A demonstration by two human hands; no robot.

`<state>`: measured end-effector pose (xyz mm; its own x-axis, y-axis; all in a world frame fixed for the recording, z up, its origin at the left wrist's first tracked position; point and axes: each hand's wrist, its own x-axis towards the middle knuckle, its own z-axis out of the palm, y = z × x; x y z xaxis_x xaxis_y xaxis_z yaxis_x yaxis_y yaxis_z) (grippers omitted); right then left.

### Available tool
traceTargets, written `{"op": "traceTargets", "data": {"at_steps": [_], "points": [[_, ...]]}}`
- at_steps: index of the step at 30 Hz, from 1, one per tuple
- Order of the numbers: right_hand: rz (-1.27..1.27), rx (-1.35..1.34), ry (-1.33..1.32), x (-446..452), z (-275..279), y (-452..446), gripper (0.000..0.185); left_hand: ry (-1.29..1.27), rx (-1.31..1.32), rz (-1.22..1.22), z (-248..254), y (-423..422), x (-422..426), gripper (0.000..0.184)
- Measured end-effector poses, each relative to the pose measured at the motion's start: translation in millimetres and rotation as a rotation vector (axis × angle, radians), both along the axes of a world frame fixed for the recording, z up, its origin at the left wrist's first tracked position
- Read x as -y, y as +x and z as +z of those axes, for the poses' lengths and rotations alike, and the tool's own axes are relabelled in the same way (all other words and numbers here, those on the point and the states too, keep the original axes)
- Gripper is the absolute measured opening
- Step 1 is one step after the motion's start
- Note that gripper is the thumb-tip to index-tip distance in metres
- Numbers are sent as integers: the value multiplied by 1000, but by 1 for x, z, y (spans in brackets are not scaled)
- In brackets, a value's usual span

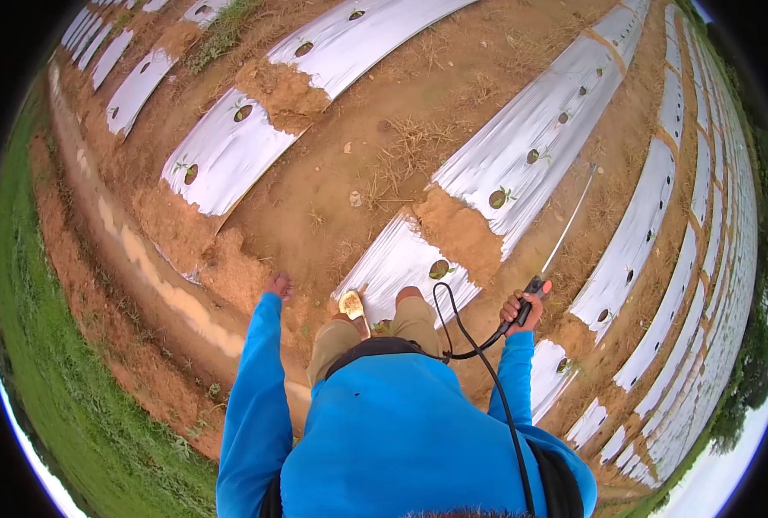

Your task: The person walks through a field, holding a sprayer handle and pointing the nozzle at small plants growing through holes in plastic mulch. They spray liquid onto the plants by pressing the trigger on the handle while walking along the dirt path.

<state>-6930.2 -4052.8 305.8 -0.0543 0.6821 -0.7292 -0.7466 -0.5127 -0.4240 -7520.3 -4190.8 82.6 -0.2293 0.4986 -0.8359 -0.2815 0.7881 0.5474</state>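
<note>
My right hand point(522, 309) is wrapped round the black handle of a spray wand point(571, 217), whose thin metal rod points forward and to the right, its tip over bare soil beside a white plastic-covered bed. A black hose point(498, 380) runs from the handle back past my waist and over my shoulder. My left hand point(281, 286) hangs out at the left over brown soil, fingers apart and holding nothing. Between the hands, a short white-covered bed point(392, 261) has a hole with a small green plant point(439, 269).
Longer white-covered beds point(539, 129) with planted holes stretch ahead and to the right. Another bed point(228, 151) lies at the front left. Dry straw point(401, 151) litters the soil path. A muddy water channel point(172, 293) and grass point(99, 388) run along the left.
</note>
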Motion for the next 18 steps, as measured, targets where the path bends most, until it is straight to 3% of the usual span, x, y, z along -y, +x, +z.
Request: {"op": "traceTargets", "data": {"at_steps": [5,7,11,13,16,17,18], "points": [[-21,-119,-34,-31,-11,-16,19,-71,65,26,36,-10,-140,26],[-19,-250,10,-64,-25,-23,20,-28,162,-58,24,-23,-192,28],[-101,-280,68,-150,-80,-35,21,-127,82,-126,-8,-49,-313,26],[-116,-243,86,-218,-115,-42,20,-203,64,-158,-53,-74,-360,23],[-159,-199,116,-324,-178,-50,18,-131,-53,-33,-88,-80,-446,21],[-180,-201,98,-358,-181,-53,18,-177,-27,-45,-108,-88,-442,20],[-250,-199,75,-377,-163,-64,18,-120,-121,-126,-87,-78,-424,19]]}}
